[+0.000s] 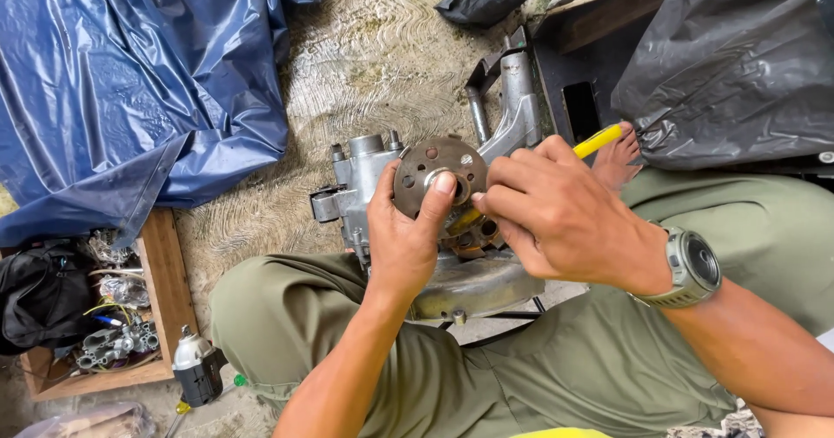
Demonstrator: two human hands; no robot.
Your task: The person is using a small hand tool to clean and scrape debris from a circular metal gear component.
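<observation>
floor: rough combed concrete, blue tarp (pixel 130 82) left, black sheet (pixel 738 64) top right, wooden tray (pixel 165 290) of small parts lower left
engine (pixel 365 182): grey cast casing, sits on the floor between the knees, part hidden by both hands
disc (pixel 439 177): rusty round plate with holes, on the engine's face; looks rigid, heavy steel, edges likely gritty, best held by the rim
left hand (pixel 404 242): grip closed on the disc rim, thumb tip over the centre hub
right hand (pixel 556 216): grip clamped on a yellow-handled tool (pixel 598 141), tip hidden behind the disc
watch (pixel 691 268): on the right wrist
</observation>
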